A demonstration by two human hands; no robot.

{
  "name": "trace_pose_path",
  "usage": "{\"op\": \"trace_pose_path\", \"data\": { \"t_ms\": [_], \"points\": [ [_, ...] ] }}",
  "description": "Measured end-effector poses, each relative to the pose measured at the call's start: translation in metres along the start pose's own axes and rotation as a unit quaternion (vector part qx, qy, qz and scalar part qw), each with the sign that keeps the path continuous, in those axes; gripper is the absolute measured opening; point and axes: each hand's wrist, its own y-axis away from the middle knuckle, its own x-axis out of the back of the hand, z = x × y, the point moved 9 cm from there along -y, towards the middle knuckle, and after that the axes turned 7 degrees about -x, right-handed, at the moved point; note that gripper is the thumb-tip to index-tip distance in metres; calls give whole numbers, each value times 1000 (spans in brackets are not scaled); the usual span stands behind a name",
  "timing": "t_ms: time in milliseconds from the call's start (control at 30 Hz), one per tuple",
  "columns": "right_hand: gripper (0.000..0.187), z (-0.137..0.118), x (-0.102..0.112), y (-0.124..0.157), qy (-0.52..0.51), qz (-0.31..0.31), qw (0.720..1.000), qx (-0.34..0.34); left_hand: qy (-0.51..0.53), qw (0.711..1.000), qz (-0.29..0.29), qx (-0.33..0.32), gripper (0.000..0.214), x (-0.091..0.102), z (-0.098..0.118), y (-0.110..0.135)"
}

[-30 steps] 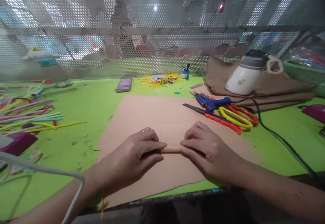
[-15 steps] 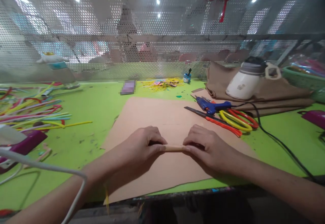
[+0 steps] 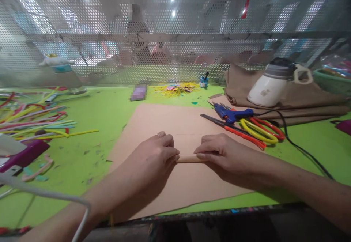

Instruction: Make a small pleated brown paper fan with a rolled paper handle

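Note:
Between my two hands lies a thin tan roll, which looks like rolled brown paper. My left hand, with a ring on one finger, pinches its left end between thumb and fingers. At the other end, the thumb and fingers of my right hand press together on the roll. Both ends are hidden by my fingertips. Under the hands a large sheet of brown paper lies flat, with a short faint line across it beyond the roll.
Right of the sheet are a utility knife, yellow-and-red-handled scissors and a blue glue gun with a black cord. A white jug rests on brown cloth. Colourful pipe cleaners lie left; a white cable crosses my left forearm.
My fingers have shifted on the roll: the left hand has turned over more, its fingertips now pointing down at the end, and the right fingers lie flatter. The view has moved slightly.

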Motion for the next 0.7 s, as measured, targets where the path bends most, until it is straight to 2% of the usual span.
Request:
{"op": "trace_pose_path", "data": {
  "t_ms": [167,400,567,700],
  "points": [
    [33,0,0,2,19,10,1000,-7,44,999,-7,11,26,-4,7,7],
    [26,3,-3,4,27,29,999,26,150,986,37,58,17,-9,-11,9],
    [25,2,-3,3,34,36,998,47,165,981,78,65,24,-6,-12,9],
    [26,-1,-1,4,49,53,996,59,173,980,70,71,25,-7,-11,7]
  ]
}}
